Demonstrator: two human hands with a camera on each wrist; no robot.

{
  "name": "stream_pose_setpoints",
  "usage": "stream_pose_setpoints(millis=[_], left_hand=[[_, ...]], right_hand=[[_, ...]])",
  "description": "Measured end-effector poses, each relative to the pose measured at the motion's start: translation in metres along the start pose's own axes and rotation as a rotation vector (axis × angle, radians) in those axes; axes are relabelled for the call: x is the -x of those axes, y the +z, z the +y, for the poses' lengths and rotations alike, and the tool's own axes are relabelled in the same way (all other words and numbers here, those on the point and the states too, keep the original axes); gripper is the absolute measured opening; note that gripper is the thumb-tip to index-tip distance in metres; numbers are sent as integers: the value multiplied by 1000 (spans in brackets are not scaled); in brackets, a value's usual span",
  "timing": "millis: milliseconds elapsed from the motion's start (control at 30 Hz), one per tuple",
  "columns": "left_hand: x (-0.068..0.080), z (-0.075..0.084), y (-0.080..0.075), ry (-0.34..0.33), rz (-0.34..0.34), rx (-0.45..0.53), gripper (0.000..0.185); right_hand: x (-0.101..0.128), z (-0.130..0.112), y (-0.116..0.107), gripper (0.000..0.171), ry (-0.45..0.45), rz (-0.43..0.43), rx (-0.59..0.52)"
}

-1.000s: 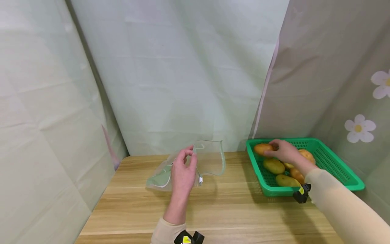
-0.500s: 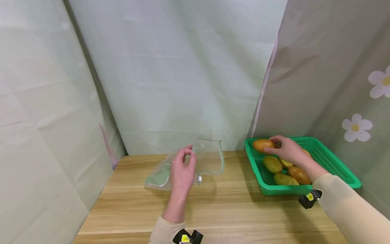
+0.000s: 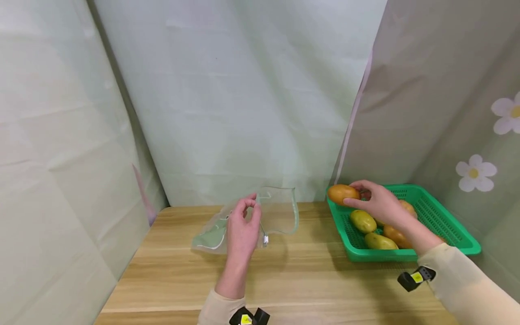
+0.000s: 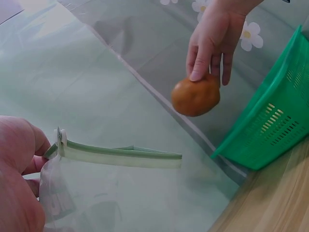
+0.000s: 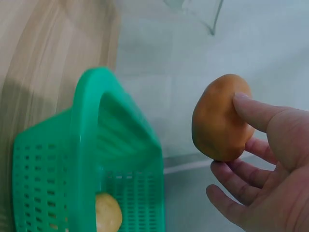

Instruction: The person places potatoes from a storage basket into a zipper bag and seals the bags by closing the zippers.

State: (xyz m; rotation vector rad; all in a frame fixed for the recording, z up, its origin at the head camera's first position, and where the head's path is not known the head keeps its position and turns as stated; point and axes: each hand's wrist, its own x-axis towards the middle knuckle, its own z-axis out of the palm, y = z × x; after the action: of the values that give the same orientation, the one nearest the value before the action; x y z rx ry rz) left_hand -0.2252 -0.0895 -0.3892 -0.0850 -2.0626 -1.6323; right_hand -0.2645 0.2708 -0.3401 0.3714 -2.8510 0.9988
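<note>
My right hand [image 3: 378, 203] pinches a brown potato [image 3: 343, 194] between thumb and fingers, above the left back corner of the green basket [image 3: 352, 255]. In the right wrist view the potato [image 5: 222, 118] is held in the air, apart from the basket wall. My left hand [image 3: 243, 230] pinches the rim of a clear zip bag [image 3: 280, 210] near its white slider [image 4: 62, 136]. The bag's mouth looks slightly parted in the left wrist view, and its body leans left on the table. Several more potatoes [image 3: 380, 241] lie in the basket, partly hidden by my right forearm.
The wooden table [image 3: 170, 275] carries the bag and basket. Pale cloth [image 3: 260, 99] hangs behind its far edge, with further cloth at both sides. The basket's raised rim [image 5: 83, 159] stands close to my right hand.
My right hand has lifted the potato up from among the others and moved it slightly left, to the basket's edge. The left hand and bag have stayed in place.
</note>
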Motion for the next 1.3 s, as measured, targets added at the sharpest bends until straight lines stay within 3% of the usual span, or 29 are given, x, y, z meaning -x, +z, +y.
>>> stream_pose_setpoints(millis=[467,733,1300], left_hand=[[-1,-5,-2,-8,-25,13,9],[-2,-6,1,10,-30,16,9],[-5,-6,-1,-29,-13,60,9]], right_hand=[[11,-33,19,65,-50,23,-79],[8,-48,28,59,-97,39,-85],[-9,-83,70,50,-188,33,-89]])
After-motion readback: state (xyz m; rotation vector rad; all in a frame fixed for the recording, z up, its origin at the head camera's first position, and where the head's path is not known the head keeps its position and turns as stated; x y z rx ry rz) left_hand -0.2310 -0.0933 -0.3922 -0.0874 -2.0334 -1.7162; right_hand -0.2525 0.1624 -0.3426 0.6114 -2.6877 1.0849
